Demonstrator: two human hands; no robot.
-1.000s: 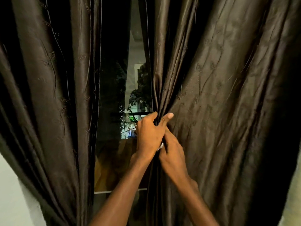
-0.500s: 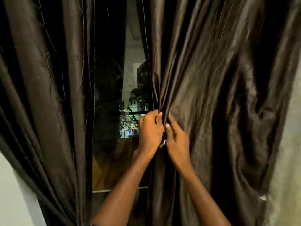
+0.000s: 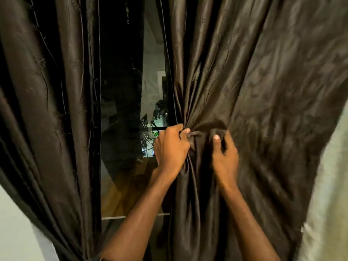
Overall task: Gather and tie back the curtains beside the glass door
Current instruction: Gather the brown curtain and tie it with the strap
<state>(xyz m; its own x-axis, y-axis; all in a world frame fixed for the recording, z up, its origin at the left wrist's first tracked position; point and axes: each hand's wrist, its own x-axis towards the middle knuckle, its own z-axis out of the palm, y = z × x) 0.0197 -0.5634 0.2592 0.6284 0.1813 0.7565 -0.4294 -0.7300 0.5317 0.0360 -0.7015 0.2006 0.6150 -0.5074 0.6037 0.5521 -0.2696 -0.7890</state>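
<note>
View from my head toward a glass door (image 3: 131, 113) framed by two dark brown curtains. The pane is dark and mirror-like; foliage and a lit patch show in it, and a strip of wooden floor (image 3: 130, 189) appears in its lower part. A pale wall (image 3: 15, 223) shows at lower left, and another pale surface, blurred, at the right edge.

The left curtain (image 3: 56, 119) hangs in long vertical folds with raised stitched lines and small embroidered motifs. The right curtain (image 3: 263, 91) is the same satin-like, slightly glossy cloth; its folds fan out from a bunched point at mid-height and its outer part is blurred.

My left hand (image 3: 172, 149) grips the inner edge of the right curtain, fingers curled round a gathered pleat, thumb pressed against the bunch. My right hand (image 3: 225, 157) lies just beside it on the same cloth, thumb pointing up on the front face, the other fingers curled into the folds and partly hidden behind them. A short span of creased cloth stretches between the two hands. Both forearms rise from the lower edge, bare.
</note>
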